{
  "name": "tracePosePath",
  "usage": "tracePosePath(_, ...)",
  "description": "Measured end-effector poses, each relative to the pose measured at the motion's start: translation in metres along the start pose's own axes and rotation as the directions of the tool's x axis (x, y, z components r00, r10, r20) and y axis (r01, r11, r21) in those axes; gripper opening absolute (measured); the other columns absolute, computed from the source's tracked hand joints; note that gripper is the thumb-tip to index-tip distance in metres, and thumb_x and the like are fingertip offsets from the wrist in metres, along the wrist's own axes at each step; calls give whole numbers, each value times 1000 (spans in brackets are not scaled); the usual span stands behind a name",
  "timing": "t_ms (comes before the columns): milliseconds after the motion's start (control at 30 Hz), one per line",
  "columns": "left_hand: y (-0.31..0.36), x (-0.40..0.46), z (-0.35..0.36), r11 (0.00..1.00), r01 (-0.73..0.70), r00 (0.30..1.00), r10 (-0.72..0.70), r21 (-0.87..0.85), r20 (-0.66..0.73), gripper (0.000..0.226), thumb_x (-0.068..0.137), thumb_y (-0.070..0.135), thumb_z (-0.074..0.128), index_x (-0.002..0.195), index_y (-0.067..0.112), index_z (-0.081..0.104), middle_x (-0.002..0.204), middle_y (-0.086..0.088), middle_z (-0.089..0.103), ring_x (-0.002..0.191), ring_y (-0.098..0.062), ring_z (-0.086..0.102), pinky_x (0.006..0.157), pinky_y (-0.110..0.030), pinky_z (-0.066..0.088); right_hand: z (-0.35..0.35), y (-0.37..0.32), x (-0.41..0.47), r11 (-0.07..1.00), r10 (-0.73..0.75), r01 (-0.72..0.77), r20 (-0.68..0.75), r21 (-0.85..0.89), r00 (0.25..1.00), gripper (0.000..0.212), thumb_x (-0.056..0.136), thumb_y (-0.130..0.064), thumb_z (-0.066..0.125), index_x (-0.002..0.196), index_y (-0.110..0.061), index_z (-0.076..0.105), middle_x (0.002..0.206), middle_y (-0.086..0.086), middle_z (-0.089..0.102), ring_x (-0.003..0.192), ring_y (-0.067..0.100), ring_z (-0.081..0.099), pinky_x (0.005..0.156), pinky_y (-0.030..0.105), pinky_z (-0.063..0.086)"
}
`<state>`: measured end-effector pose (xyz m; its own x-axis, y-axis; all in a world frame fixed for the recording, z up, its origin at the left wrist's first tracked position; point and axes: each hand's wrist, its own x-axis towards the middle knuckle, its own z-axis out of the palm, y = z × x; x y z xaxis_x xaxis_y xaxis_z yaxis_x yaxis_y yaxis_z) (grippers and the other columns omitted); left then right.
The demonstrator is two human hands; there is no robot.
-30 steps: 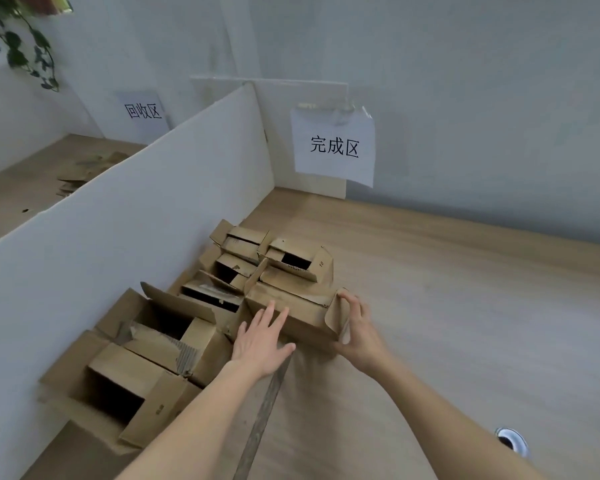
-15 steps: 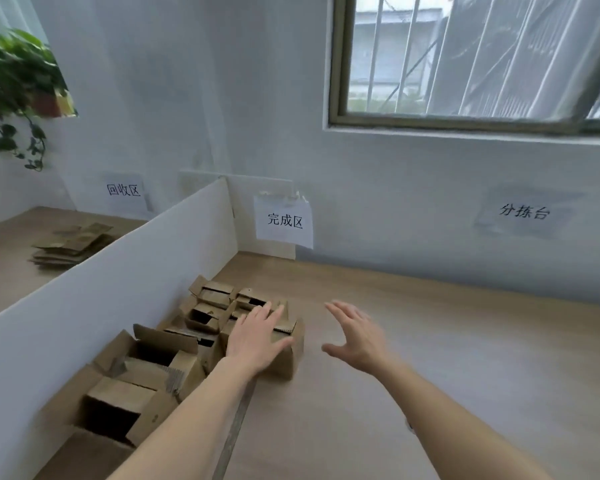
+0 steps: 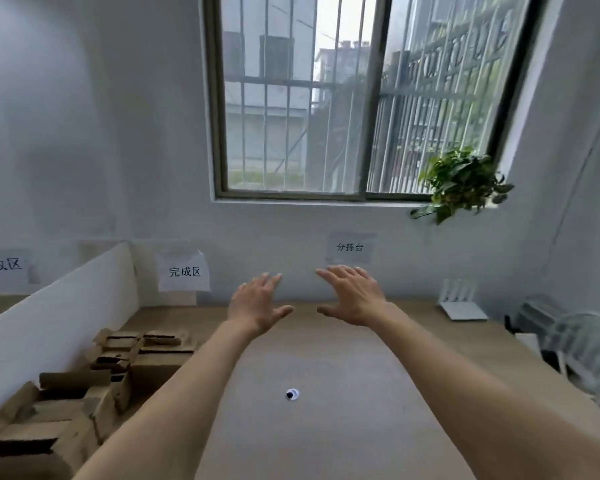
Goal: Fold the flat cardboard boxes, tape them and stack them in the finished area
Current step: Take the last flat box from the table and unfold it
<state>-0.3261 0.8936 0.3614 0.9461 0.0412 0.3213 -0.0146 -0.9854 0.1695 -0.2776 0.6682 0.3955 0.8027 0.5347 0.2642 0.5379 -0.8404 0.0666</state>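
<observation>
- Hovering above the pale wooden table (image 3: 326, 427), the left hand (image 3: 257, 308) and right hand (image 3: 352, 299) both have their fingers spread and hold nothing.
- A cluster of folded brown cardboard boxes (image 3: 118, 362) sits at the near left against the white divider panel (image 3: 59, 323), below the white paper sign (image 3: 184, 271) on the far wall, so this looks like the finished area.
- Several boxes show open flaps; whether any is taped is too blurred to tell.
- No flat box or tape roll is in view, so the next box probably has to be fetched from elsewhere.
</observation>
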Motion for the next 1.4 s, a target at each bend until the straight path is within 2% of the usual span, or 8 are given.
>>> tracePosePath(167,121,-5,-41,991,-128,992,128,-44,-17,85,90,65,56,158,25,23,163,-6,27,146,-26,32,119,-40,27,-74,82,-94,983,179,-180,-30,-30,983,85,88,-64,61,157,-35,21,163,-5,27,150,17,26,124,42,18)
tracePosePath(200,128,-5,-45,989,-138,990,137,-45,-26,86,90,66,56,158,25,24,163,-5,27,146,-26,32,118,-40,28,-78,87,-100,980,197,-197,-29,-32,980,85,88,-63,60,157,-35,20,163,-5,27,150,18,26,124,42,18)
tracePosePath(233,172,-9,-49,980,-196,980,195,-34,-44,87,89,68,55,158,26,24,162,-4,28,145,-26,33,117,-39,29,-94,116,-137,965,257,-259,-44,-39,965,85,89,-64,60,158,-35,20,163,-5,27,150,18,26,124,42,19)
tracePosePath(333,232,-14,-58,969,-242,970,239,-56,-51,86,89,70,54,158,29,24,162,0,28,146,-25,32,116,-38,29,-113,158,-187,939,337,-340,-50,-49,940,83,90,-66,57,158,-36,21,163,-6,28,149,19,30,120,41,24)
tracePosePath(533,406,-33,-35,932,-340,940,338,-123,-31,87,88,69,55,158,30,22,164,-4,26,148,-26,29,118,-42,28,-150,279,-336,835,548,-549,-28,-39,836,81,91,-66,54,158,-32,22,163,-7,29,146,24,35,115,42,32)
tracePosePath(767,569,-61,20,892,-396,913,407,-216,8,87,87,72,54,157,29,27,158,-2,36,142,-24,38,112,-40,35,-154,409,-467,741,670,-665,41,-98,741,85,88,-72,53,157,-31,26,160,-4,35,141,23,42,110,40,38)
tracePosePath(1100,693,-42,112,873,-429,873,467,-233,139,86,86,73,54,156,30,28,153,-1,43,137,-24,44,108,-39,38,-100,524,-533,667,738,-745,145,-16,659,86,89,-70,54,159,-30,24,163,-5,29,146,20,35,112,38,34)
tracePosePath(1400,755,45,250,876,-391,850,461,-281,255,88,86,74,53,157,30,25,153,-4,42,137,-26,43,104,-42,42,3,640,-495,641,741,-768,264,-4,617,86,88,-70,55,158,-32,22,162,-5,31,145,21,36,109,42,38)
